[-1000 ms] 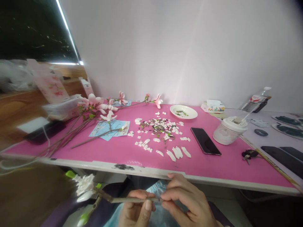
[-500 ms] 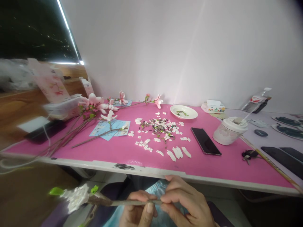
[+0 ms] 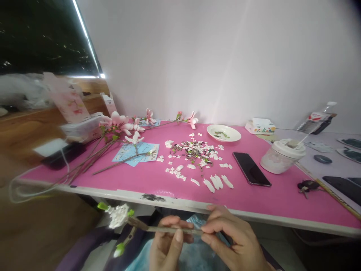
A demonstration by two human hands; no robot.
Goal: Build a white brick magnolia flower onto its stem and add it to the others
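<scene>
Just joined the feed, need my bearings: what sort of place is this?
Probably a home hobby desk: pink table strewn with small building pieces, pink flower stems beside them, a phone, and a white flower stem in the left hand and right hand.

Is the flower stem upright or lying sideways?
Sideways: left hand and right hand hold the stem nearly level, white bloom pointing left.
</scene>
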